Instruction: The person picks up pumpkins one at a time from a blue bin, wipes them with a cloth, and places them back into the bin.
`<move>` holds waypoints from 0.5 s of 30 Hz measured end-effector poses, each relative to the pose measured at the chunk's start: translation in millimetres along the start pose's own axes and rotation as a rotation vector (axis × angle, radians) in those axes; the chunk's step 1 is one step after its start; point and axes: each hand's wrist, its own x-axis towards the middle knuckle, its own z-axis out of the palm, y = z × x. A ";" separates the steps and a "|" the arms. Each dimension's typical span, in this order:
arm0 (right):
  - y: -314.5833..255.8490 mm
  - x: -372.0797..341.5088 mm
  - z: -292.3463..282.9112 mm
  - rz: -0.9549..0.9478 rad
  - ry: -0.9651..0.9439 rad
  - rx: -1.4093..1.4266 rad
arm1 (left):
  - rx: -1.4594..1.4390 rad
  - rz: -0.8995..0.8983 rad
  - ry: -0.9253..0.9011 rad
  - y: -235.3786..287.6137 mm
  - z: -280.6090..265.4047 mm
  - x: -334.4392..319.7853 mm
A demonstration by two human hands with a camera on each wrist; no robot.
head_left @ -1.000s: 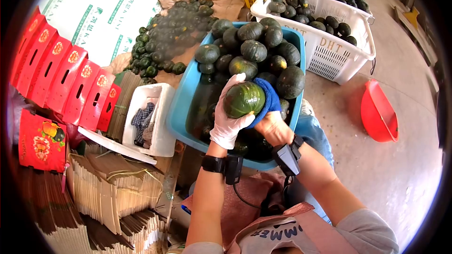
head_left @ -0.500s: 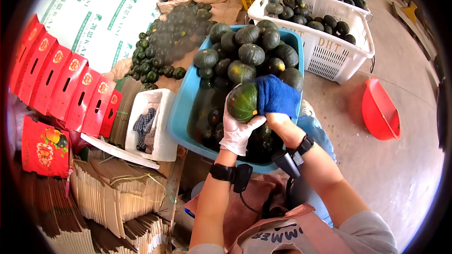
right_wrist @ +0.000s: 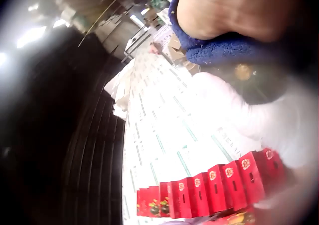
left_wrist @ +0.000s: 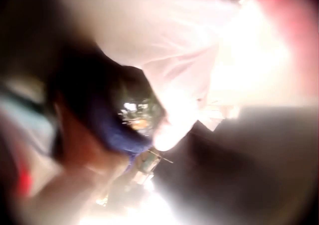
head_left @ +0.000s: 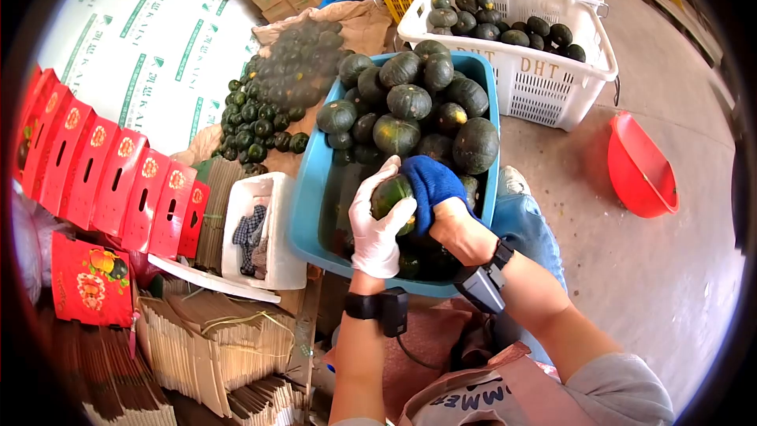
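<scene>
A dark green squash point(head_left: 391, 196) is gripped by the white-gloved left hand point(head_left: 377, 225) above the near part of a blue tub point(head_left: 303, 217). Against its right side the bare right hand point(head_left: 456, 225) holds a blue cloth point(head_left: 430, 184), whose folds hide most of the fingers. In the left wrist view the cloth point(left_wrist: 112, 130) wraps round the shiny squash point(left_wrist: 134, 98). From the right wrist, the squash's pale stem spot point(right_wrist: 243, 72) shows between cloth point(right_wrist: 219, 49) and glove point(right_wrist: 234, 105). More squashes point(head_left: 397, 134) are piled in the tub's far part.
White crates point(head_left: 544, 91) and a yellow crate point(head_left: 398, 0) of squashes stand behind the tub. Squashes point(head_left: 260, 122) lie on brown sheeting at back left. Red boxes point(head_left: 122, 181), a foam box point(head_left: 288, 244) and cardboard stacks point(head_left: 213, 339) are left; a red basin point(head_left: 643, 170) is right.
The squash has turned in the left hand and sits a little lower. The cloth, spread out to the right half a second ago, now bunches against the squash. The head view has shifted slightly.
</scene>
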 end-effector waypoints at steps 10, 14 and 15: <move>-19.4 -9.6 5.6 0.410 -0.270 0.644 | -0.410 0.086 0.265 -52.2 18.7 -19.9; -28.9 4.3 -0.3 0.212 -0.053 0.251 | -0.278 -0.308 0.070 -9.8 1.5 -10.9; -19.8 7.7 -2.3 0.140 -0.058 0.308 | -0.295 -0.326 0.093 -13.1 2.9 -13.3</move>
